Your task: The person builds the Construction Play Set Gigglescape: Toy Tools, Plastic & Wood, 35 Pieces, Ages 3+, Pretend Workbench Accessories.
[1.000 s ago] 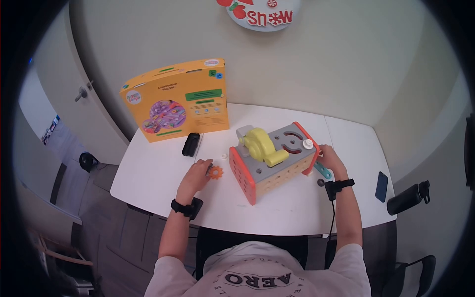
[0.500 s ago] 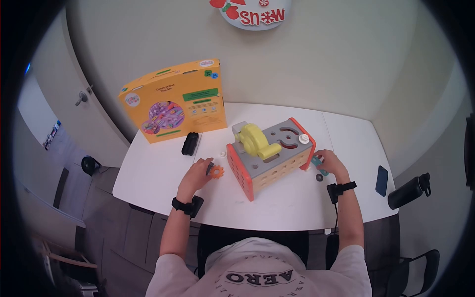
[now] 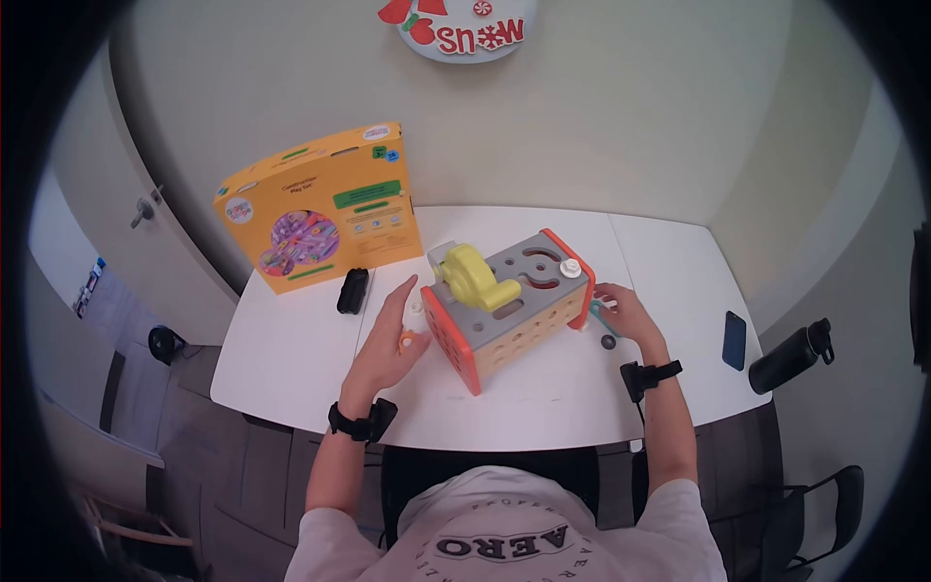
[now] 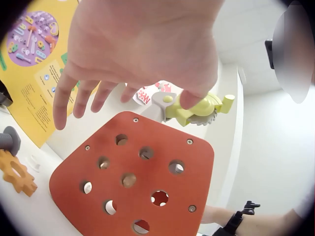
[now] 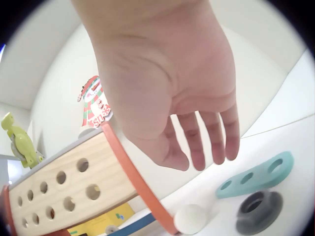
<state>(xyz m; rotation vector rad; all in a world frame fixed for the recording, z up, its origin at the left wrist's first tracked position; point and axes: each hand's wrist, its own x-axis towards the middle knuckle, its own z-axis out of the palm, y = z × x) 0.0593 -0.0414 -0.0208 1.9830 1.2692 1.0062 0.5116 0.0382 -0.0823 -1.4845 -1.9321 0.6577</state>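
Observation:
A wooden toy workbench (image 3: 533,335) with a grey top and red end panels stands mid-table, a yellow-green toy circular saw (image 3: 468,276) on top. My left hand (image 3: 386,339) is beside its left end, fingers stretched out and holding nothing; the left wrist view shows it above the red panel (image 4: 152,174). Below and left lie an orange gear (image 4: 9,169) and a grey bolt (image 4: 10,140). At the other end my right hand (image 3: 626,315) hangs with relaxed fingers over a teal perforated strip (image 5: 261,174). A dark grey nut (image 5: 268,216) and a white round piece (image 5: 191,219) lie close by.
A yellow play-set box (image 3: 320,213) stands at the back left, with a black case (image 3: 353,291) in front. A phone (image 3: 734,339) and a black bottle (image 3: 790,357) are at the right edge. A white knob (image 3: 570,268) sits on the bench top.
My left hand has left the orange gear and bolt, straightened its fingers and turned towards the workbench's end. The right hand stays by the teal strip. The head view has shifted slightly.

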